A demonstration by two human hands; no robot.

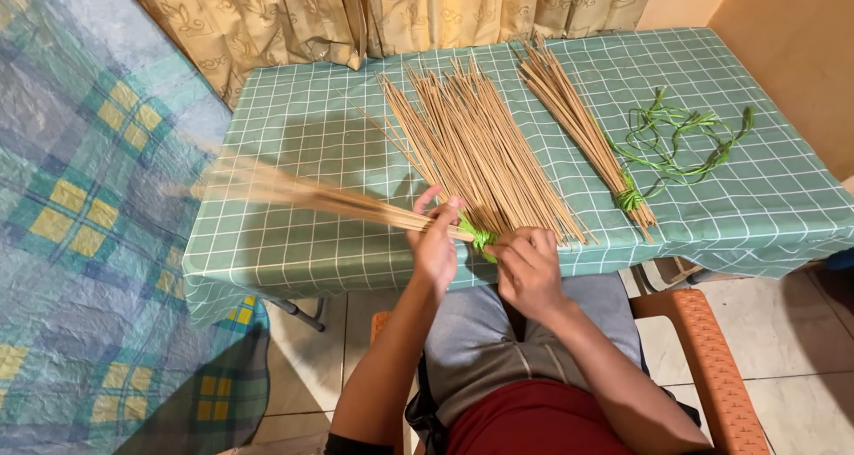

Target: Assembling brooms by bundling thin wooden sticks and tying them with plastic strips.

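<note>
Bundle of thin tan sticks (302,194) clamped in left hand (434,246) | green strip tie (479,239) pinched by right hand (528,268), judged unfinished | tied stick bundle (578,121) done, loose tan sticks (471,144) left beyond grip

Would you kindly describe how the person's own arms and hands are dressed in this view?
Both forearms are bare, with no long sleeves. The left hand and right hand show no gloves, rings or watch. A dark edge shows near the left elbow; what it belongs to is unclear.

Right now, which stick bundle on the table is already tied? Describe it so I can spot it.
Start at the green checked tablecloth and go to its right half, beside the loose green plastic strips. The slim bundle of tan sticks lies there at a slant, untouched. Unlike the wide loose pile of sticks, a green knot binds its near end.
</note>
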